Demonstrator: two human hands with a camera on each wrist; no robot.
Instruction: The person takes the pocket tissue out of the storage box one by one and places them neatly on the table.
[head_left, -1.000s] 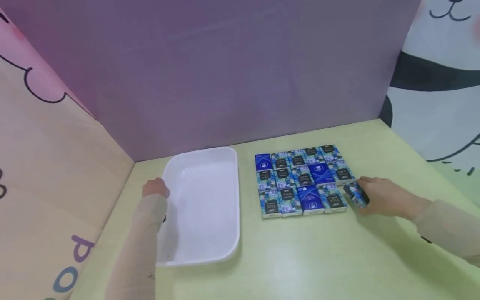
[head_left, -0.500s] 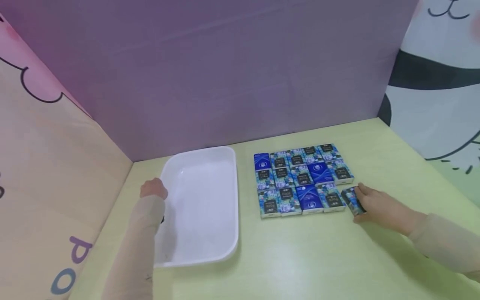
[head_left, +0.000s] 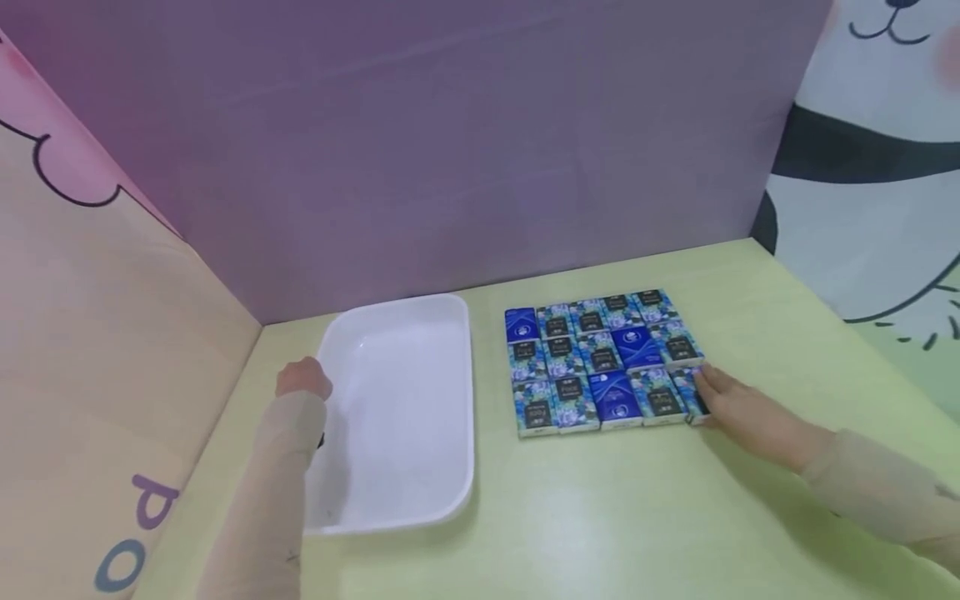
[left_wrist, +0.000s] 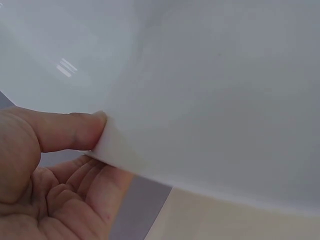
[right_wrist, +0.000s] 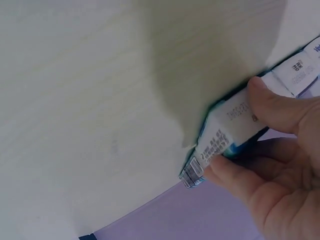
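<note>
On the left, my left hand (head_left: 303,379) holds the left rim of a white plastic tray (head_left: 471,400). In the left wrist view my thumb (left_wrist: 80,131) lies inside the tray wall and the curled fingers sit beneath the rim. My right hand (head_left: 757,425) grips a small floral box (head_left: 686,390) at the right end of the nearest row, flush against a neighbouring floral box (head_left: 658,396). In the right wrist view thumb and fingertips press on the white printed sides of this box (right_wrist: 235,117).
Three tight rows of boxes lie flat, mostly floral, with plain blue boxes (head_left: 617,398) among them. A pale green table (head_left: 555,508) carries everything. Behind it rises a purple partition (head_left: 465,167), with a printed panel (head_left: 862,208) on the right.
My right hand has lowered the floral box to the table and slid it left against the nearest row, filling its right end. My left hand stays at the tray rim.
</note>
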